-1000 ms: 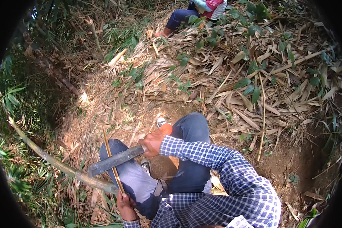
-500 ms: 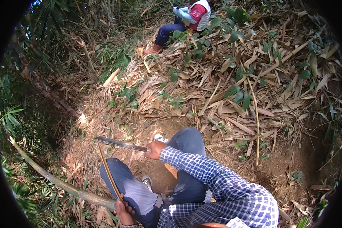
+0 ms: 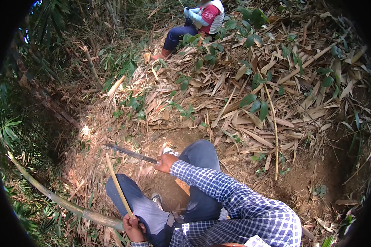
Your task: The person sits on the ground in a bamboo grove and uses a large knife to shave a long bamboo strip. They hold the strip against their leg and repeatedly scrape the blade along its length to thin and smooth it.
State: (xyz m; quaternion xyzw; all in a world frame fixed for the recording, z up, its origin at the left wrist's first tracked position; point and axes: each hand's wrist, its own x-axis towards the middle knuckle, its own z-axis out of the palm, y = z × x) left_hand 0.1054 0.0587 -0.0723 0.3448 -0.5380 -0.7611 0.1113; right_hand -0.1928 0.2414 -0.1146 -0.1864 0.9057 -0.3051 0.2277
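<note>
My right hand (image 3: 165, 163) is closed round the handle of a machete, held out past my knees. Its long dark blade (image 3: 130, 152) points left. In my left hand (image 3: 134, 227), low by my left thigh, is a thin pale bamboo strip (image 3: 118, 186). The strip slants up and left across my left leg, and its upper end stands just below the blade, apart from it. The machete's handle is mostly hidden by my fingers.
A thick bamboo pole (image 3: 62, 201) slopes in from the left and ends near my left hand. Dry leaves (image 3: 243, 119) cover the slope ahead. A thin upright stick (image 3: 275, 136) stands to the right. Another person (image 3: 193, 26) sits farther up. Dense bamboo (image 3: 37, 90) lines the left.
The bamboo strip has turned in my left hand, now showing its pale face. The machete blade has come off the strip's tip and sits slightly higher. The view has shifted a little.
</note>
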